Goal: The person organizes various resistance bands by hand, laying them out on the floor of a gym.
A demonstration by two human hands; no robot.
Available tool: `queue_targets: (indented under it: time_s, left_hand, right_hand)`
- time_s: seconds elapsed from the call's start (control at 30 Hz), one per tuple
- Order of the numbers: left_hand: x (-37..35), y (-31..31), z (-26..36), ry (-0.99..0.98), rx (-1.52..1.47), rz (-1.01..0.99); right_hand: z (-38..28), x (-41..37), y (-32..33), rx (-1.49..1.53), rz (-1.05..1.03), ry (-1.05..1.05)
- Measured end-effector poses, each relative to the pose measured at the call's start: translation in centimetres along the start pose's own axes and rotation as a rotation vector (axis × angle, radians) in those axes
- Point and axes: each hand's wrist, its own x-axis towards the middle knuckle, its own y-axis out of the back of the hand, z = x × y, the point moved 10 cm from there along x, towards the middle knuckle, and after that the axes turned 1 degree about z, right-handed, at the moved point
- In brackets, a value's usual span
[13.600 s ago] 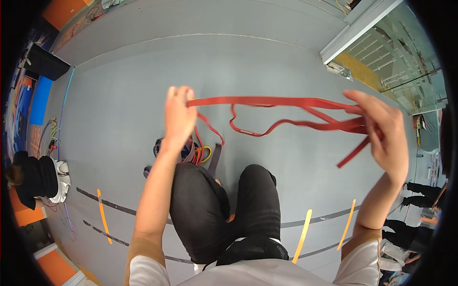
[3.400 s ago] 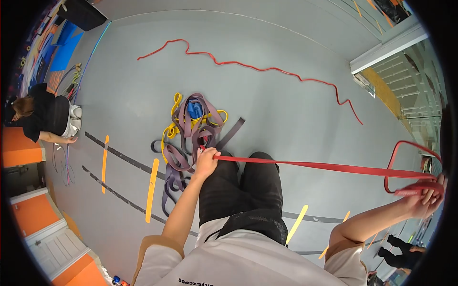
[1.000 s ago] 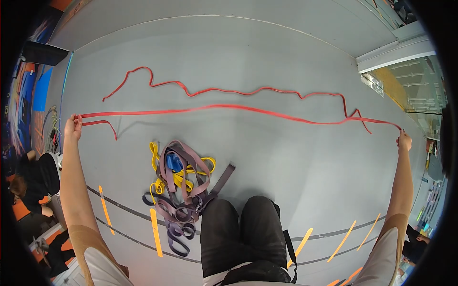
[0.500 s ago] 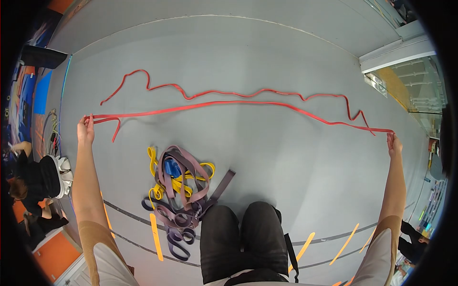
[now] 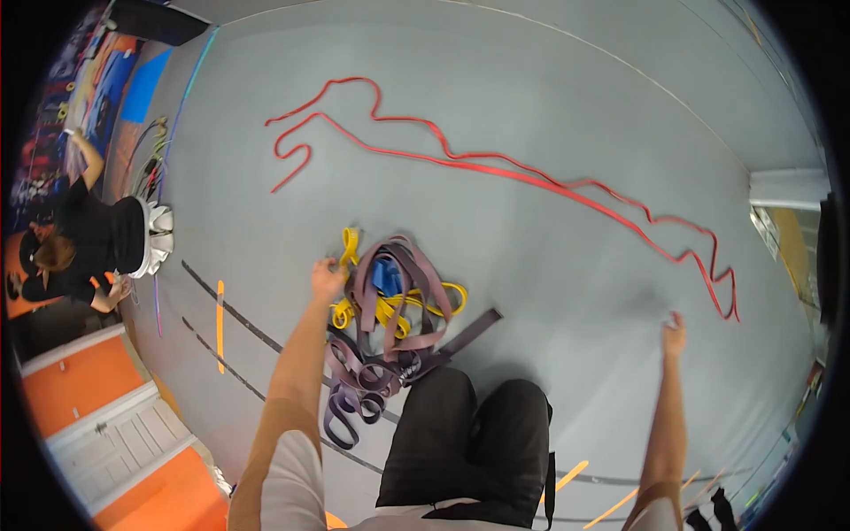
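Observation:
Two long red straps lie roughly parallel on the grey floor, the farther red strap (image 5: 416, 121) wavy and the nearer red strap (image 5: 513, 173) straighter in its middle. Both bend toward each other at the right end. My left hand (image 5: 328, 280) is beside the pile, fingertips right at the yellow band (image 5: 350, 243), with nothing seen in its slightly curled fingers. Purple-grey bands (image 5: 425, 274) loop over the yellow one and a blue band (image 5: 387, 278). Off to the right, my right hand (image 5: 675, 335) hovers over the floor, let go of the strap, fingers loosely apart and slightly blurred.
My knees (image 5: 474, 434) are in front of me, near the pile. A person in black (image 5: 97, 232) is at the left, by orange and white cabinets (image 5: 88, 389). Dark and orange tape lines (image 5: 220, 327) mark the floor. A glass-fronted unit (image 5: 797, 248) stands at the right.
Both hands have let go of the nearer red strap, whose ends now lie on the floor. My left hand has moved inward to the band pile, my right hand back toward me. The view has turned.

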Motion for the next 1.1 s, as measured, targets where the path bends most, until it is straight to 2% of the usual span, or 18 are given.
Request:
queue_targets:
  time_s: [0.03,0.07,0.1,0.13,0.17,0.23,0.3,0.33,0.43,0.57,0.63,0.73,0.77,0.83,0.97,1.03,1.07,1.1]
  left_hand:
    - [0.0,0.6,0.4,0.107,-0.085,-0.014]
    - [0.2,0.8,0.3,0.213,-0.170,-0.029]
    - [1.2,1.2,0.3,0.227,-0.169,-0.007]
    - [3.0,2.1,0.8,0.176,-0.253,0.077]
    - [4.6,2.9,1.4,0.123,-0.336,0.151]
    - [8.2,5.5,2.7,0.123,-0.364,0.260]
    - [11.8,6.7,3.4,0.165,-0.385,0.238]
    - [13.3,7.2,3.5,0.200,-0.399,0.205]
    - [16.4,9.3,3.9,0.228,-0.305,0.185]
    - [20.6,9.7,1.2,0.334,-0.222,0.089]
    - [23.0,8.3,-0.3,0.154,-0.226,0.165]
    - [22.9,8.0,-1.4,0.252,-0.502,0.003]
    - [23.3,7.6,-2.6,0.263,-0.503,0.003]
    - [25.2,9.0,-5.2,0.101,-0.286,0.159]
    - [25.7,19.3,-11.8,0.413,-0.044,0.470]
    - [26.2,21.0,-15.7,0.607,-0.314,0.532]
    - [27.3,21.1,-15.0,0.608,-0.313,0.529]
    - [27.6,20.9,-14.8,0.759,-0.228,0.520]
  right_hand:
    - [-7.3,-2.7,-3.9,0.034,-0.131,-0.019]
    - [-15.8,-5.2,-6.8,0.083,-0.084,0.276]
    - [-22.4,-7.6,-10.1,-0.088,-0.068,0.381]
    - [-29.8,-9.8,-11.7,-0.136,-0.198,0.327]
    - [-33.0,-10.5,-15.7,-0.143,-0.254,0.358]
    - [-44.7,-13.7,-15.6,-0.185,-0.547,0.091]
    - [-49.6,-15.1,-18.2,-0.226,-0.724,-0.120]
    - [-52.2,-15.4,-19.0,-0.234,-0.715,-0.109]
    - [-54.4,-15.8,-21.2,-0.297,-0.771,-0.335]
    - [-55.5,-15.9,-22.4,-0.417,-0.672,-0.370]
    - [-55.1,-16.2,-22.7,-0.464,-0.691,-0.449]
    - [-55.3,-16.1,-22.8,-0.480,-0.670,-0.456]
    - [-55.2,-16.2,-22.8,-0.489,-0.674,-0.450]
    - [-55.4,-16.1,-23.0,-0.459,-0.677,-0.457]
    - [-55.8,-16.0,-23.0,-0.477,-0.681,-0.478]
    - [-55.8,-15.9,-23.1,-0.514,-0.709,-0.496]
    - [-55.7,-15.9,-23.1,-0.531,-0.721,-0.508]
    - [-55.9,-15.8,-23.0,-0.541,-0.714,-0.512]
